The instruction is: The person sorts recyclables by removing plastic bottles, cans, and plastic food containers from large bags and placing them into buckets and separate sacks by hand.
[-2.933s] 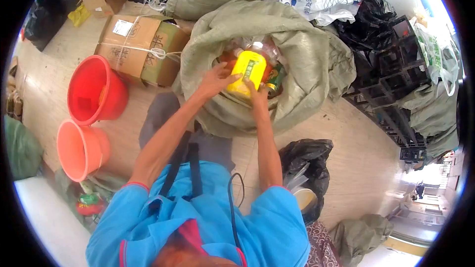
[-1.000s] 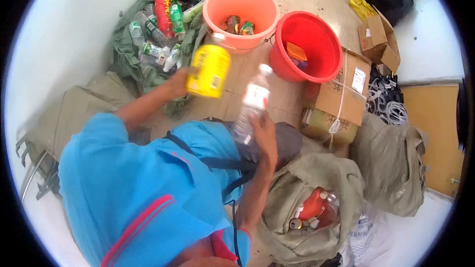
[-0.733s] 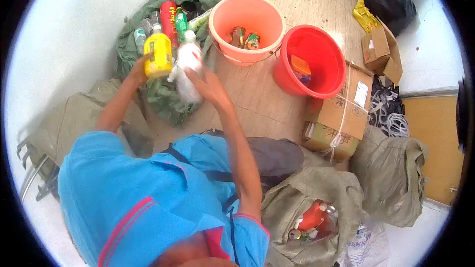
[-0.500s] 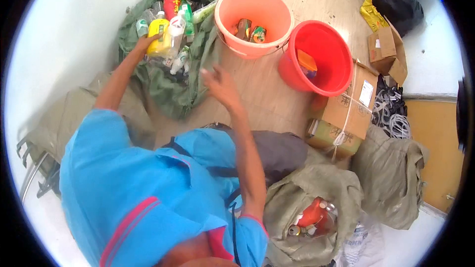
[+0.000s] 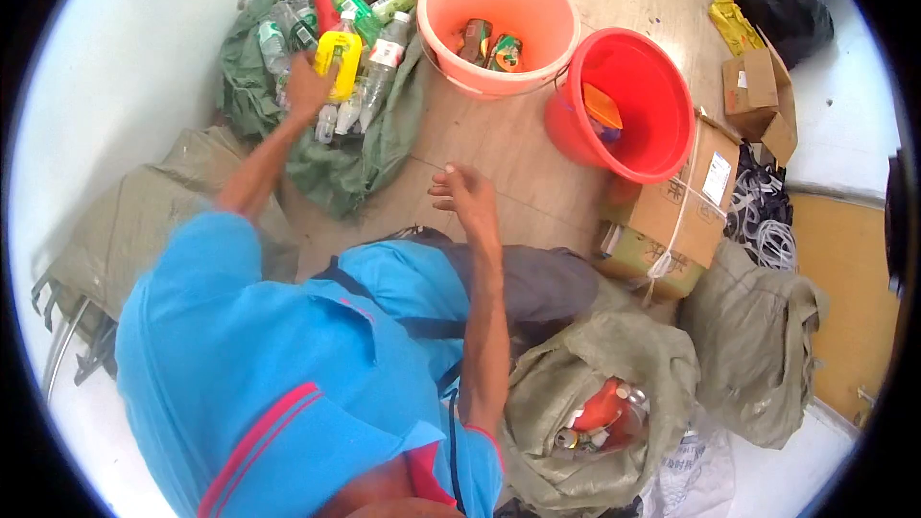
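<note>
My left hand (image 5: 311,88) is inside an open green woven sack (image 5: 345,182) at the upper left. It is closed against the left side of a yellow-labelled plastic bottle (image 5: 341,59); some fingers are hidden. Around it lie a clear bottle with a white cap (image 5: 386,54), a green-labelled bottle (image 5: 272,48), a red container (image 5: 327,0) and small clear bottles (image 5: 349,113). My right hand (image 5: 467,197) hovers over the floor in front of my knees, fingers loosely bent and apart, holding nothing.
A pink bucket (image 5: 499,86) with cans and a red bucket (image 5: 662,86) stand ahead. String-tied cardboard (image 5: 686,211) is at the right. A grey-green sack (image 5: 633,345) with cans is beside me. A folded sack (image 5: 753,345), small carton (image 5: 758,91) and black bags (image 5: 782,5) lie farther right.
The yellow-labelled bottle and the clear white-capped bottle have shifted right in the sack. My left hand has moved slightly right. My right hand has moved right and down.
</note>
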`<state>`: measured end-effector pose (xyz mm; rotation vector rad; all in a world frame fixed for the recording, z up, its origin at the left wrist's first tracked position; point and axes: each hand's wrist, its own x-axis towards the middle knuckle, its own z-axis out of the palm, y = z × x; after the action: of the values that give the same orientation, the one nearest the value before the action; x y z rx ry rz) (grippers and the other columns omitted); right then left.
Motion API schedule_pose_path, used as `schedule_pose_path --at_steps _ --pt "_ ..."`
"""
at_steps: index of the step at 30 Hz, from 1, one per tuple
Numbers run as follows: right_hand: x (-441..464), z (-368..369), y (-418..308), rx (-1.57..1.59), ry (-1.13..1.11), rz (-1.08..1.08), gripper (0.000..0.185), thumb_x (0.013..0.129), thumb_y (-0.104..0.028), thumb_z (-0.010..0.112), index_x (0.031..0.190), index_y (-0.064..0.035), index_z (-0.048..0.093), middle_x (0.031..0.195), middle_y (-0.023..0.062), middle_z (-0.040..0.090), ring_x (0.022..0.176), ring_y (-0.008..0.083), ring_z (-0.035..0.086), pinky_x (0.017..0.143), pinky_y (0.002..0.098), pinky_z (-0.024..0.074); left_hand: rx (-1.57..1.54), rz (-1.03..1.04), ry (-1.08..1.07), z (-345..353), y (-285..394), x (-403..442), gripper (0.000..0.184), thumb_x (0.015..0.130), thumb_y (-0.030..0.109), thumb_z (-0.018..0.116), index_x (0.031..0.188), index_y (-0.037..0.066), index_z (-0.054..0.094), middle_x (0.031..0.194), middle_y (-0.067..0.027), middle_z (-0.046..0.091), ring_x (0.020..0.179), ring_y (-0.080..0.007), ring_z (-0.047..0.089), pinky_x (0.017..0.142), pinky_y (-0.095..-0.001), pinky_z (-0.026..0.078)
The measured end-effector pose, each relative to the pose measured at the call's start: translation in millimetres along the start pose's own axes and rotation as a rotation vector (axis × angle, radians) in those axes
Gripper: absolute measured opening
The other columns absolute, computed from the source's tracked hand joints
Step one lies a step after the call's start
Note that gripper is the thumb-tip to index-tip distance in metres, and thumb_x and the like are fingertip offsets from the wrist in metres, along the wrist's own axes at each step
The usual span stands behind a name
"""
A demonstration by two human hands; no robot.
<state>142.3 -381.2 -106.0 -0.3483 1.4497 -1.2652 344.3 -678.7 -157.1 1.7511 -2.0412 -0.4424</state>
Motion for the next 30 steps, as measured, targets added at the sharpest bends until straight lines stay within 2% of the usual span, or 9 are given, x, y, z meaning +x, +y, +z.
schedule_pose_path --at_steps 3,6,9,12,19,25,27,29,30 --pt "-6.4 1.7 -7.1 0.057 0.025 -0.025 0.044 0.092 -0.026 0.055 0.117 0.0093 0.052 0.094 0.0177 0.064 0.080 0.0214 0.065 0.061 0.0294 0.0536 0.048 -0.066 -0.638 13.3 25.9 -70.0 0.069 0.072 0.054 0.066 0.111 -0.002 0.057 0.108 -0.0218 0.062 0.095 -0.0350 0.062 0.079 -0.0425 0.049" --pt "-12.7 -3.0 -10.0 0.049 0.042 -0.028 0.043 0.092 -0.026 0.055 0.116 0.0090 0.052 0.095 0.0174 0.064 0.080 0.0216 0.066 0.061 0.0293 0.0536 0.209 -0.123 -0.611 77.9 3.5 -112.9 0.068 0.072 0.051 0.067 0.113 -0.002 0.056 0.109 -0.0232 0.061 0.096 -0.0379 0.061 0.081 -0.0454 0.048" --pt "-19.2 -9.7 -9.5 -0.006 0.047 -0.021 0.045 0.091 -0.028 0.055 0.116 0.0093 0.051 0.099 0.0200 0.063 0.083 0.0246 0.066 0.065 0.0332 0.0553 -0.016 -0.064 -0.352 106.2 -4.2 -114.8 0.065 0.073 0.044 0.069 0.115 -0.003 0.056 0.106 -0.0236 0.062 0.097 -0.0380 0.061 0.084 -0.0442 0.047" --pt "-21.5 -17.8 -9.8 0.026 0.090 -0.007 0.045 0.092 -0.028 0.054 0.116 0.0098 0.051 0.099 0.0210 0.063 0.083 0.0255 0.066 0.064 0.0334 0.0553 -0.407 0.003 -0.413 98.4 6.2 -82.4 0.056 0.076 0.038 0.066 0.113 -0.004 0.058 0.102 -0.0239 0.063 0.094 -0.0380 0.062 0.083 -0.0431 0.046" --pt "-20.5 -10.3 -22.4 0.042 0.094 -0.062 0.044 0.093 -0.026 0.054 0.117 0.0115 0.050 0.096 0.0194 0.064 0.079 0.0219 0.066 0.063 0.0297 0.0548 -0.743 0.038 -0.117 -51.7 127.2 -91.8 0.038 0.082 0.018 0.065 0.111 -0.006 0.058 0.089 -0.0072 0.063 0.080 -0.0100 0.056 0.071 -0.0240 0.045" --pt "-18.1 5.4 -42.0 -0.005 0.047 -0.084 0.044 0.093 -0.027 0.053 0.115 0.0116 0.052 0.094 0.0194 0.064 0.078 0.0214 0.066 0.063 0.0293 0.0540 -0.819 0.196 -0.106 -89.2 151.7 -113.8 0.033 0.083 0.014 0.065 0.113 0.002 0.060 0.089 -0.0021 0.062 0.077 -0.0069 0.054 0.067 -0.0243 0.043" --pt "-14.5 11.4 -47.5 -0.026 0.037 -0.099 0.045 0.094 -0.029 0.053 0.114 0.0115 0.053 0.094 0.0193 0.064 0.078 0.0213 0.065 0.064 0.0295 0.0541 -0.597 0.117 -0.427 -115.5 169.8 -135.5 0.029 0.082 0.011 0.064 0.110 0.004 0.062 0.094 -0.0035 0.065 0.077 -0.0091 0.057 0.067 -0.0261 0.045" --pt "-10.7 23.2 -61.8 0.031 0.039 -0.102 0.050 0.093 -0.036 0.053 0.110 0.0109 0.056 0.093 0.0183 0.064 0.076 0.0210 0.065 0.063 0.0296 0.0529 -0.694 0.626 -0.385 -89.3 152.0 -149.2 0.031 0.080 0.004 0.064 0.111 0.005 0.061 0.085 -0.0048 0.066 0.071 -0.0139 0.059 0.064 -0.0274 0.046" --pt "-9.4 29.8 -68.2 0.028 0.035 -0.100 0.050 0.093 -0.036 0.053 0.110 0.0109 0.056 0.093 0.0183 0.064 0.076 0.0210 0.065 0.063 0.0296 0.0529 -0.694 0.622 -0.383 -83.6 146.4 -157.5 0.031 0.080 0.004 0.064 0.111 0.005 0.061 0.085 -0.0048 0.066 0.071 -0.0139 0.059 0.064 -0.0274 0.046"
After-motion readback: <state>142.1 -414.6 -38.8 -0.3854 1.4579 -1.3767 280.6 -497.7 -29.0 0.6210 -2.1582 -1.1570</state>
